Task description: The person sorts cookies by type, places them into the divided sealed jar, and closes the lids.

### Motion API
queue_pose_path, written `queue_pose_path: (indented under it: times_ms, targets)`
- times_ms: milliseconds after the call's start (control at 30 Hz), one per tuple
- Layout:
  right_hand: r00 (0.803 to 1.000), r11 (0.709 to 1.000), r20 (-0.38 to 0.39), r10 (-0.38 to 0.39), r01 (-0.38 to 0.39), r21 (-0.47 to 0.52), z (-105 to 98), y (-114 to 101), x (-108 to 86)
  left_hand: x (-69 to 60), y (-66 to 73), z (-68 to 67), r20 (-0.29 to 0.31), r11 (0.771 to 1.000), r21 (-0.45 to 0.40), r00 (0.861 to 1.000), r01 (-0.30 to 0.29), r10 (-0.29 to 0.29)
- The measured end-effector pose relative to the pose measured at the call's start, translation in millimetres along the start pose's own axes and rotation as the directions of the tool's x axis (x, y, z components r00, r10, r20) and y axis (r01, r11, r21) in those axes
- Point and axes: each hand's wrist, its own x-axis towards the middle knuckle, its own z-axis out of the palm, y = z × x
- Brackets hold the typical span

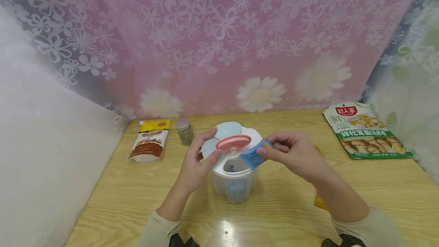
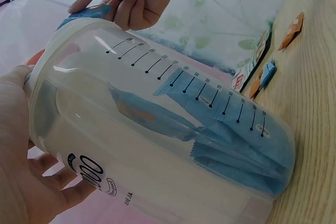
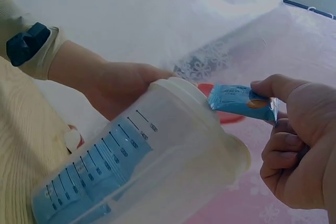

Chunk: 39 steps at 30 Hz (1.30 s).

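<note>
A clear storage container (image 1: 236,190) with a white lid stands on the table; the lid has a pink flap (image 1: 234,142) and a pale blue flap (image 1: 228,129). One front opening of the lid is uncovered. My left hand (image 1: 196,165) holds the lid's left side, thumb on top. Between thumb and fingers my right hand (image 1: 298,155) pinches a small blue packet (image 3: 244,102), its lower end just at the opening's right edge. Several blue packets (image 2: 210,124) lie inside the front compartment, seen through the graduated wall.
At the back left are a yellow, white and brown pouch (image 1: 149,140) and a glass jar (image 1: 185,132) of dried herbs. A green and white food pouch (image 1: 367,130) lies back right. Orange packets (image 2: 292,31) and a small blue packet (image 2: 267,73) lie on the table.
</note>
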Motion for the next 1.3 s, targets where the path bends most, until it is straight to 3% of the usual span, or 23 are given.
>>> queue_pose_path:
  times_ms: [233,433,833,1100,1300]
  targets:
    - [1.0,1.0,0.003,-0.002,0.002,-0.013,9.7,-6.8,7.0,-0.5,0.6,0.7,-0.006,1.0,-0.008,1.0,-0.023,0.023]
    - [0.996,0.999,0.085,0.031,-0.027,-0.043,11.5,-3.4,7.3,0.2,1.5,1.3,0.008,1.0,-0.018,1.0,-0.01,0.01]
    - [0.978,0.995,0.206,0.015,0.005,-0.097,7.9,1.7,9.1,0.3,1.2,0.6,-0.012,1.0,-0.014,1.0,0.004,-0.004]
    - [0.981,0.991,0.193,0.005,0.021,-0.132,6.1,5.6,7.3,0.0,0.6,0.7,-0.008,1.0,-0.017,1.0,0.003,-0.003]
    - [0.984,0.992,0.174,0.043,-0.022,-0.123,-0.3,7.4,4.5,0.1,-0.9,1.2,-0.014,1.0,-0.018,1.0,-0.002,0.002]
